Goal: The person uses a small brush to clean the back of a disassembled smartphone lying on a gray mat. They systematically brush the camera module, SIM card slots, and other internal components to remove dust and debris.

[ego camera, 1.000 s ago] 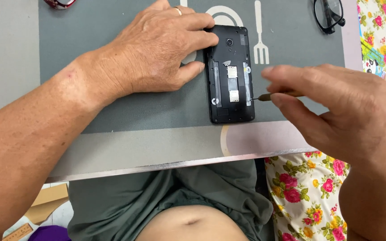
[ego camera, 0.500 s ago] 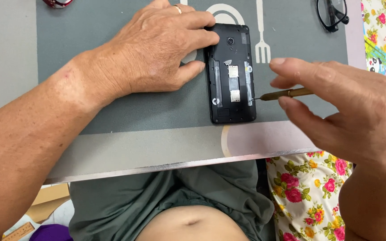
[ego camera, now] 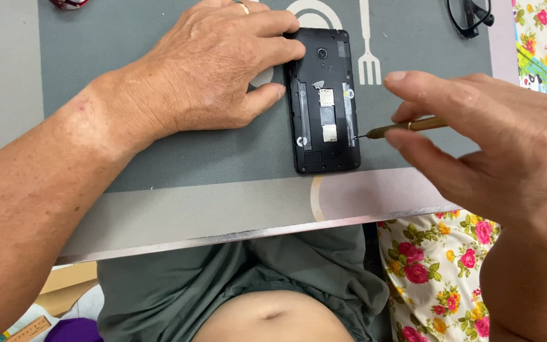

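A black phone with its back cover off lies face down on a grey-green place mat. My left hand rests flat on the mat, its fingers and thumb pressed against the phone's left edge. My right hand pinches a thin brass-coloured screwdriver between thumb and fingers. The tool's fine tip touches the phone's right edge, near its lower half.
Black glasses lie at the mat's top right. A floral cloth covers the surface to the right and below. A red object peeks in at the top left. The mat's near edge overhangs my lap.
My right hand has shifted slightly, bringing the screwdriver tip a little higher along the phone's right edge. The left hand and the phone stay put.
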